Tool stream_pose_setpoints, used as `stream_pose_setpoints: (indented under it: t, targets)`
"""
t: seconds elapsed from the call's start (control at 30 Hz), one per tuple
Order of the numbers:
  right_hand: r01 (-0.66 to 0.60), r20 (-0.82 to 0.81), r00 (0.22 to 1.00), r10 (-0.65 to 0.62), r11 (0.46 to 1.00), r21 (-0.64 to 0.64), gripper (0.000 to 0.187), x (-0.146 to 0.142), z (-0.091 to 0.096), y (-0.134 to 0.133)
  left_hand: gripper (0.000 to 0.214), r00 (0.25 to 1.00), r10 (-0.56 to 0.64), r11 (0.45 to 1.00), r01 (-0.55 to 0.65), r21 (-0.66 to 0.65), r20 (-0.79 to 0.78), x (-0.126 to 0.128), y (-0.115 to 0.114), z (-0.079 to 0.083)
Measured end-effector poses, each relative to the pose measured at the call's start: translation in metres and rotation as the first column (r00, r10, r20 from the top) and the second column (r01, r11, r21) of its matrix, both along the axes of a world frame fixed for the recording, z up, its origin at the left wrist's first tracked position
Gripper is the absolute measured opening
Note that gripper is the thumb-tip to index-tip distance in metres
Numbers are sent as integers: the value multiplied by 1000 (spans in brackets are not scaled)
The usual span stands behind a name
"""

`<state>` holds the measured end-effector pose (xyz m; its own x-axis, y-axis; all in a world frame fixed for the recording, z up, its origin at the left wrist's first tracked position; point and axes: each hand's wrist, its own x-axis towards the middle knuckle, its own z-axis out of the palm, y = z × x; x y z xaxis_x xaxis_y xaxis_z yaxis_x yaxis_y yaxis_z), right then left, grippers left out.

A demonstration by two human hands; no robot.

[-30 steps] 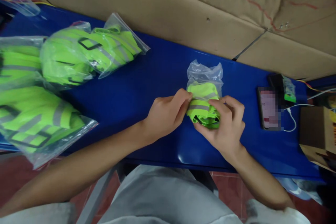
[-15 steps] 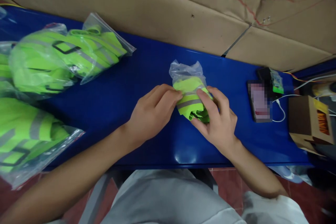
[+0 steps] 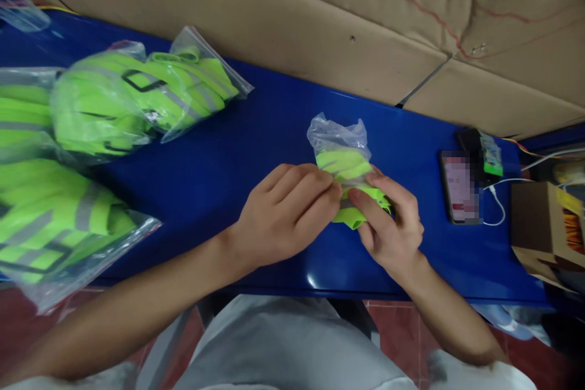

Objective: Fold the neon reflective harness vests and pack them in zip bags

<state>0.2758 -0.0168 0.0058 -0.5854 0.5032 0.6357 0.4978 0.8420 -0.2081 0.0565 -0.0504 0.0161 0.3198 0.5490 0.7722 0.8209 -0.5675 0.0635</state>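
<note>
A folded neon-yellow reflective vest (image 3: 343, 163) with grey bands lies partly in a clear plastic bag (image 3: 339, 134) on the blue table. My left hand (image 3: 292, 210) is closed at the vest's left side, its fingertips pinched on the fabric near the bag's mouth. From the right, my right hand (image 3: 393, 216) grips the vest's near end, thumb below and fingers on top. Part of the vest is hidden under my fingers. The bag's far end is crumpled and points away from me.
Bagged neon vests (image 3: 100, 103) are heaped on the left, one bag (image 3: 68, 219) at the front edge. To the right are a phone (image 3: 460, 186), a white cable (image 3: 503, 210) and an open cardboard box (image 3: 532, 216). A brown-covered wall (image 3: 292, 30) runs along the back.
My left hand has shifted right, over the vest's near part, and its fingers now cover more of the fabric. The whole view has swung slightly left.
</note>
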Motion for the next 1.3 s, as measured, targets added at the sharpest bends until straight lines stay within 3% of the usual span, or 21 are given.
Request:
stream_pose_setpoints:
  t: [0.1,0.3,0.47,0.57,0.73,0.93,1.0,1.1,1.17,1.23,1.3]
  targets:
    - [26,44,999,-24,998,-49,50,-1,-2,0,7,1000,20,1000,-20,20,2,1,-1,2]
    - [4,-45,999,-14,977,-213,49,2,-10,4,5,978,-204,976,206,-68,34,4,-2,-2]
    - [15,-183,979,-90,928,-373,38,5,-13,9,26,943,-228,940,277,-197,242,3,-1,-7]
    - [27,-311,927,-209,865,-501,36,5,-11,11,30,903,-184,910,306,-280,389,4,1,-13]
    - [41,-374,832,-410,717,-696,39,3,-11,16,31,904,-107,857,295,-423,415,10,0,-23]
    - [-147,-441,771,-460,545,-825,33,-1,-31,16,39,897,-49,859,263,-440,440,12,0,-26]
    - [-177,-445,765,-465,512,-840,35,-2,-33,16,41,892,-35,853,261,-451,450,12,1,-27]
    - [-181,-451,781,-432,534,-826,48,-2,-30,19,33,880,-13,846,263,-464,475,12,0,-27]
    - [-242,-462,817,-344,522,-818,68,-1,-24,22,27,874,2,844,259,-470,486,12,0,-25]
    - [-344,-462,863,-205,432,-834,91,1,-19,25,20,865,26,843,250,-477,501,12,0,-22]
    - [-400,-450,888,-98,322,-858,99,2,-17,28,13,842,56,839,252,-482,537,11,1,-19]
